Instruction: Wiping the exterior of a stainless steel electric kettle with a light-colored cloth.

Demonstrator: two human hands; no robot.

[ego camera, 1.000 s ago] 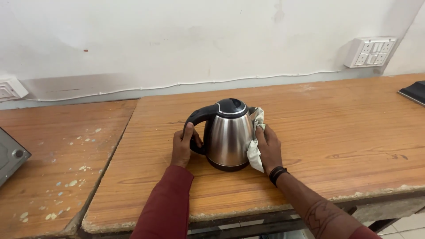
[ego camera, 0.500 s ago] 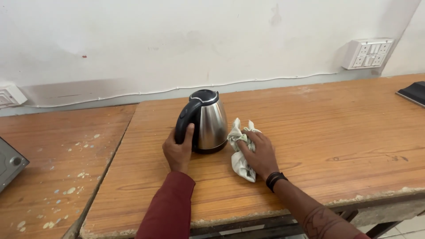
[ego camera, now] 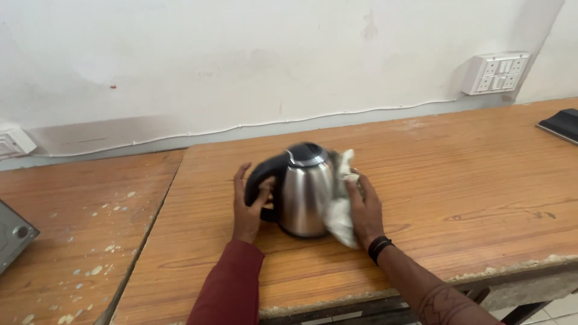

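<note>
The kettle (ego camera: 304, 189) stands upright on the tabletop (ego camera: 457, 180), between both hands: the left hand (ego camera: 248, 204) closes on its black handle on the left, the right hand (ego camera: 364, 207) presses a cloth (ego camera: 338, 210) against its right side.

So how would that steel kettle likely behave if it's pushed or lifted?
The kettle looks rigid, its polished metal body probably slick under the cloth. Its wide flat base on the wooden table suggests sliding rather than tipping. The left hand at the black handle offers the surest hold.
</note>
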